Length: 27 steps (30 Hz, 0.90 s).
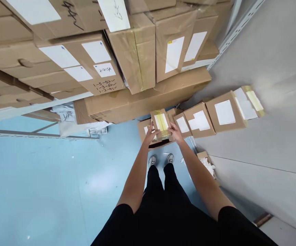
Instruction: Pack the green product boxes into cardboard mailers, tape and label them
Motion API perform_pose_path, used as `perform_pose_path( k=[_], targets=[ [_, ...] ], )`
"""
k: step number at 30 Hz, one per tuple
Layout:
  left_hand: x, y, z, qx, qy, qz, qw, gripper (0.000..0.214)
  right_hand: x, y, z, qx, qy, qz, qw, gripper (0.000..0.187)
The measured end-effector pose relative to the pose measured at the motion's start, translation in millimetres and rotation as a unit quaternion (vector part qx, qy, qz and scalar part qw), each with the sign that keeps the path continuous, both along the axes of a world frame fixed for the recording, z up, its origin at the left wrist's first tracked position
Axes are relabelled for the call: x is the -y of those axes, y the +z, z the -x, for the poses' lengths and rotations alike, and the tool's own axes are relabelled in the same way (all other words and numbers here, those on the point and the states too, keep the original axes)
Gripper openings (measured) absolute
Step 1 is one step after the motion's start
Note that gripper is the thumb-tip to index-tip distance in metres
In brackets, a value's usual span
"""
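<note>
Between my two hands is a small taped cardboard box (pixel 161 120) with a white label under yellowish tape. My left hand (pixel 151 133) grips its left side, and my right hand (pixel 175 132) grips its right side. Beneath it stands a larger open carton (pixel 143 129), its dark inside showing along the near edge. What lies in that carton is mostly hidden by the small box and my hands. Right beside my right hand begins a row of labelled cardboard boxes (pixel 199 118) against the wall.
Shelves ahead carry many cardboard boxes (pixel 129 58), some with handwriting. A long carton (pixel 148 99) lies below the shelf edge. The grey wall (pixel 273 143) bounds the right side. Near my right forearm a small box with white scraps (pixel 207 165) sits on the blue floor (pixel 47 184).
</note>
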<state>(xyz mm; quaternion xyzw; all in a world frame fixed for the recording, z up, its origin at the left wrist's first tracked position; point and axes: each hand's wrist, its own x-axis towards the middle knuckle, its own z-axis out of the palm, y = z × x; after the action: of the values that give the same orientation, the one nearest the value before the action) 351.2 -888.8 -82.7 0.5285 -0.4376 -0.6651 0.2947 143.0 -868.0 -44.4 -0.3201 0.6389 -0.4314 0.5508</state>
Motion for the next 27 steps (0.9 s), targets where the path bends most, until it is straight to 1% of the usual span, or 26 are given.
perform_pose_path(
  k=[3,7,10,13,16,19,21,23,27],
  targets=[
    [2.6,-32.9,10.6,0.016,0.021,-0.047,0.999,0.119,6.6,-39.0,10.3,-0.005,0.012,-0.001,1.000,0.061],
    [2.5,-69.9,30.5,0.030,0.039,-0.062,0.997,0.123,15.6,-91.1,26.8,-0.010,0.033,0.000,0.999,0.065],
    [-0.1,-89.3,44.5,0.050,0.036,-0.083,0.995,0.132,18.2,-122.8,38.3,-0.057,0.054,-0.007,0.997,0.064],
    [-5.8,-102.9,53.8,0.073,0.036,-0.082,0.993,0.135,15.6,-143.1,43.3,-0.144,0.065,-0.025,0.987,0.057],
    [-11.6,-112.7,60.7,0.083,0.047,-0.061,0.994,0.127,11.4,-151.8,41.4,-0.210,0.078,-0.023,0.974,0.050],
    [-13.9,-119.6,69.3,0.098,0.055,-0.022,0.993,0.120,9.1,-152.1,38.6,-0.255,0.087,0.004,0.963,0.044],
    [-13.4,-122.2,75.8,0.116,0.048,0.011,0.992,0.120,8.5,-149.9,38.1,-0.278,0.091,0.017,0.956,0.043],
    [-12.2,-123.1,81.3,0.136,0.036,0.032,0.990,0.119,7.3,-147.1,38.2,-0.280,0.103,0.026,0.954,0.043],
    [-11.0,-121.5,85.1,0.143,0.002,0.038,0.989,0.109,1.0,-141.0,37.4,-0.261,0.124,0.023,0.957,0.038]
  ],
)
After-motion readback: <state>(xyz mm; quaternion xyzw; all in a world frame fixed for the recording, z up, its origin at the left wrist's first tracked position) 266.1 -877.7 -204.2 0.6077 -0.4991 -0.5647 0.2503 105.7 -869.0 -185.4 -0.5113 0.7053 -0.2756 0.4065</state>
